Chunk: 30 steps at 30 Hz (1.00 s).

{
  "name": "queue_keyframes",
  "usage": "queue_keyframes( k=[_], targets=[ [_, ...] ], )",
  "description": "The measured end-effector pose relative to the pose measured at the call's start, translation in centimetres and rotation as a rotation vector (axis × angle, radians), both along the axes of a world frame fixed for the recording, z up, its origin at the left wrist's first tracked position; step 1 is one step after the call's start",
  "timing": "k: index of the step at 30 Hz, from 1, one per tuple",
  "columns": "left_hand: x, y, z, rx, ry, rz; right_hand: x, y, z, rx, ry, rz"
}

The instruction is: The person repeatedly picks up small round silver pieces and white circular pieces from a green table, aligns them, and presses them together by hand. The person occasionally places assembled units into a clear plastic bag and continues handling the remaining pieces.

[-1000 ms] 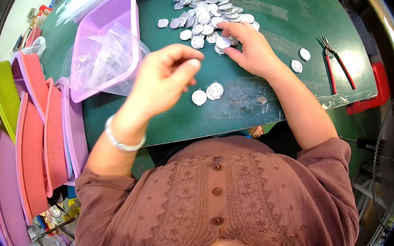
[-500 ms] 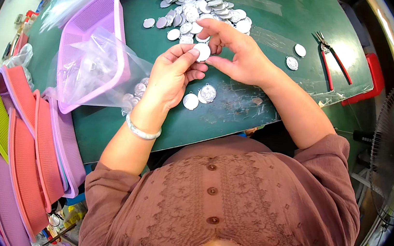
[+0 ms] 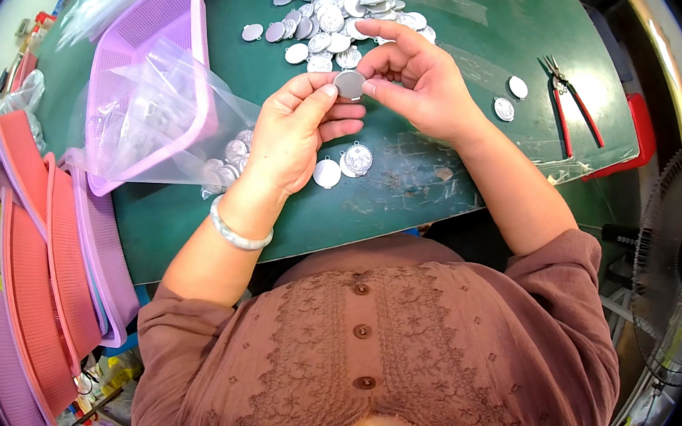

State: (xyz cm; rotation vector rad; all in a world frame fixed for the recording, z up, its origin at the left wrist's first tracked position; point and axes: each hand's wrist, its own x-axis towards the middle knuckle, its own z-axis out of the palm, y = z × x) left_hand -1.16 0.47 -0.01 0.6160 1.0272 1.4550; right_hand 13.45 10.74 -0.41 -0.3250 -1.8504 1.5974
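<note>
A round silver medallion (image 3: pixel 349 85) is pinched between both hands above the green table (image 3: pixel 411 191). My left hand (image 3: pixel 296 128) grips its left edge with thumb and fingers closed. On its right edge, the thumb and a finger of my right hand (image 3: pixel 423 83) hold it, the index finger raised. Beyond the hands spreads a pile of similar silver medallions (image 3: pixel 330 16). Closer to me lie a plain medallion (image 3: pixel 327 173) and an embossed medallion (image 3: pixel 357 159), which seems to overlap another.
Red-handled pliers (image 3: pixel 571 109) lie at the right, near two loose medallions (image 3: pixel 504 109). At left, a clear plastic bag (image 3: pixel 159 112) with medallions drapes over a purple basket (image 3: pixel 205 21). Stacked colored baskets (image 3: pixel 50 256) stand lower left; a fan (image 3: pixel 671 267) stands at the right.
The medallion between my hands has tilted, its face turning from bright white to dark grey. Both hands remain in nearly the same place, while the view has shifted slightly.
</note>
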Motion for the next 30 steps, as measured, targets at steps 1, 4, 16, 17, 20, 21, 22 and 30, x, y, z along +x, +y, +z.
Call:
queue_keyframes(
  k=[1,4,16,17,20,21,22,30],
  targets=[
    [0.0,0.0,-0.1,-0.015,0.027,0.013,0.0,-0.1,0.1,0.011,-0.002,-0.011],
    [-0.1,-0.1,-0.5,-0.031,0.056,0.025,-0.1,-0.4,0.0,0.067,0.037,-0.038],
    [-0.5,0.3,-0.9,0.063,-0.262,-0.064,-0.4,0.7,-0.9,0.360,-0.068,-0.208],
    [-0.6,0.2,-0.8,0.057,-0.252,-0.070,-0.3,1.0,-1.1,0.500,-0.145,-0.283],
    [-0.9,0.2,-0.8,0.056,-0.238,-0.103,-0.4,0.9,-1.1,0.716,-0.371,-0.295],
    [-0.9,0.2,-0.8,0.059,-0.235,-0.117,-0.5,0.7,-1.0,0.734,-0.452,-0.275],
    [-0.9,0.2,-0.8,0.054,-0.232,-0.114,-0.5,0.5,-0.7,0.800,-0.451,-0.267],
    [-0.9,0.0,-0.5,-0.055,-0.178,-0.058,0.0,0.9,-0.7,0.703,-0.459,-0.208]
  ],
)
